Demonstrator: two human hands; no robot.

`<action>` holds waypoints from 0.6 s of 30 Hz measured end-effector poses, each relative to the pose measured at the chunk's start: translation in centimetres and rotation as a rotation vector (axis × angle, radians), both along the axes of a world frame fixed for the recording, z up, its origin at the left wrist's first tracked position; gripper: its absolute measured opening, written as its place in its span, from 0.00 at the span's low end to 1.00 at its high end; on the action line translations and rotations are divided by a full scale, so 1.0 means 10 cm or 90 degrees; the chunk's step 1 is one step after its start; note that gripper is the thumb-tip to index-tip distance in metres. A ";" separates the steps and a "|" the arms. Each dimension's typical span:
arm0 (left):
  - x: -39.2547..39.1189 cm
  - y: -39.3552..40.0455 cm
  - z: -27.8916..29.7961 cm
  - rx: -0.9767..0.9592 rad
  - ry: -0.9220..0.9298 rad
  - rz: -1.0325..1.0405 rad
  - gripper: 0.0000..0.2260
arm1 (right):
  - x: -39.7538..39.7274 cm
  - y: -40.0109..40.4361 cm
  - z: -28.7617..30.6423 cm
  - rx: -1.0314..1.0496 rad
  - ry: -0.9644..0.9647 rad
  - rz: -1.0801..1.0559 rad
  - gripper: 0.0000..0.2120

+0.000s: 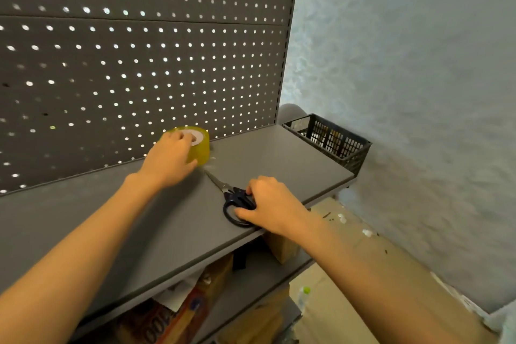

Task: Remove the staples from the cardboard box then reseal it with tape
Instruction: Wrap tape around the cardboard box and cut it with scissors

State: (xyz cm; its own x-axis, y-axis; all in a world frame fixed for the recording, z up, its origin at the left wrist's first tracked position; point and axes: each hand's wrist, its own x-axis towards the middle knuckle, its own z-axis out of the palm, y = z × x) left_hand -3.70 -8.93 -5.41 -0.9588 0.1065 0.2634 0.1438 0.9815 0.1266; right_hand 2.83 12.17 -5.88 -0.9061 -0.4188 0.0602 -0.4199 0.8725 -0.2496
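On the grey shelf point(173, 220), toward its back near the pegboard point(139, 50), the left hand point(170, 159) grasps the yellowish tape roll point(199, 146), fingers curled over its top. To the right, near the shelf's front edge, the right hand point(272, 205) pinches the dark handles of the scissors point(233, 198), blades pointing at the roll. Beyond the shelf's right end stands a black basket point(332, 139). Below the shelf lies cardboard point(363, 274).

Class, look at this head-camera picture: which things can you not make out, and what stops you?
- Far side of the tape roll: covered by the left hand.
- Scissors upper handle loop: under the right hand.
- Basket contents: screened by its mesh wall.
- Boxes below: hidden by the shelf.
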 end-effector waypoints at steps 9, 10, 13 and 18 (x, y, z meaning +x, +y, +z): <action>-0.20 0.02 -0.12 -0.050 -0.019 0.013 0.18 | -0.12 0.07 -0.05 0.000 0.018 0.022 0.13; -0.21 0.02 -0.13 -0.072 -0.014 0.017 0.18 | -0.12 0.07 -0.06 0.003 0.020 0.026 0.13; -0.23 0.01 -0.13 -0.086 -0.007 0.025 0.16 | -0.13 0.11 -0.07 0.008 0.034 0.032 0.14; -0.22 -0.02 -0.05 0.033 -0.005 0.039 0.13 | -0.14 0.26 -0.01 0.002 0.086 0.012 0.15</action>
State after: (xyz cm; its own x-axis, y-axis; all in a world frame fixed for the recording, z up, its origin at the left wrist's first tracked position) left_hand -5.91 -9.15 -5.86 -0.9651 0.0336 0.2595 0.0821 0.9805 0.1784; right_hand 1.43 14.76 -5.95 -0.8816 -0.4365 0.1797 -0.4662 0.8649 -0.1862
